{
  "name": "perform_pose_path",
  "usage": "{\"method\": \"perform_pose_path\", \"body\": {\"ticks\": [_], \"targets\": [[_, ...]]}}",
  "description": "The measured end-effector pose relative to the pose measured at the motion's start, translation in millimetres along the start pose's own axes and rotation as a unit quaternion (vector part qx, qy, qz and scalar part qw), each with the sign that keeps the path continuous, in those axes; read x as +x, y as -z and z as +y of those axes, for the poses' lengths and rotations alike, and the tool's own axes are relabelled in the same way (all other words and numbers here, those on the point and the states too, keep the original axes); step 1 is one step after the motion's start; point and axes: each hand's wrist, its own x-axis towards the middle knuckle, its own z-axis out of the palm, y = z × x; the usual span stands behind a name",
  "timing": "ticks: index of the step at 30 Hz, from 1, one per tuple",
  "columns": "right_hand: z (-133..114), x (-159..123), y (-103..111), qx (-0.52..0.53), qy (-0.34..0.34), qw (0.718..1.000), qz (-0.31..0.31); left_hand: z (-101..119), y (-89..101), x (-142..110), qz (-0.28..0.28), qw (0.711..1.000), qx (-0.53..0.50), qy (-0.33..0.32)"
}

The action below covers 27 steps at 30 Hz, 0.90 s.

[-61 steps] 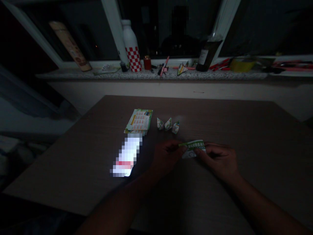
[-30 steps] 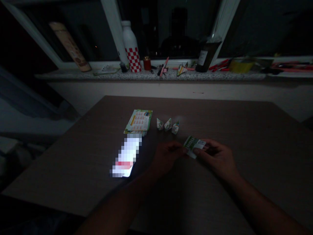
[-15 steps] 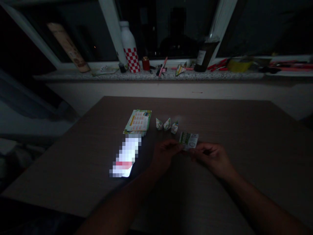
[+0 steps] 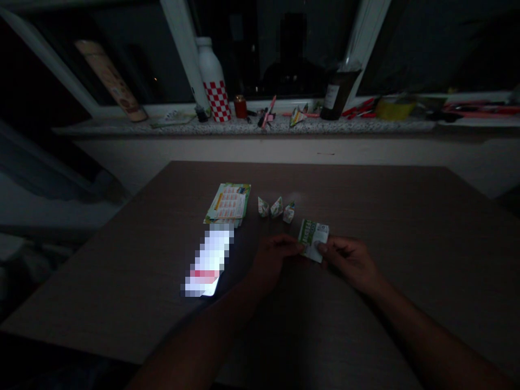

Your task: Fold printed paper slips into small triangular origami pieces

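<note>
A small square of folded paper (image 4: 315, 236), green and white with print on it, is held between my two hands over the table. My left hand (image 4: 276, 254) pinches its left edge. At its right side my right hand (image 4: 351, 260) grips it, the thumb lying on top. Just beyond the paper stand three little folded paper pieces (image 4: 276, 207) in a row, pointed at the top. Left of them lies a stack of printed sheets (image 4: 228, 203), white and green with orange blocks.
A phone with a bright screen (image 4: 209, 260) lies left of my left forearm on the wooden table (image 4: 385, 206). Along the stone windowsill (image 4: 252, 127) stand a white bottle with red checks (image 4: 216, 86), a small red jar (image 4: 240, 107), a dark pouch (image 4: 336, 97) and several pens.
The folded paper now shows more of its face, and its lower part has come into view between my hands. My right thumb has shifted up onto it.
</note>
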Motion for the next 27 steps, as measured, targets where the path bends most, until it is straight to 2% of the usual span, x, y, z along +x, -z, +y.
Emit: {"method": "perform_pose_path", "body": {"ticks": [8, 18, 27], "targets": [[0.5, -0.1, -1.9, 0.057, -0.026, 0.998, 0.010, -2.4, -1.2, 1.7, -0.010, 0.999, -0.016, 0.026], [4.2, 1.5, -2.2, 0.065, -0.023, 0.997, 0.019, -4.3, 1.8, 5.8, -0.009, 0.998, -0.008, 0.058], [6.4, 3.3, -0.8, 0.042, -0.008, 0.999, 0.022, -2.7, 6.7, 5.5, -0.021, 0.999, 0.014, 0.048]]}}
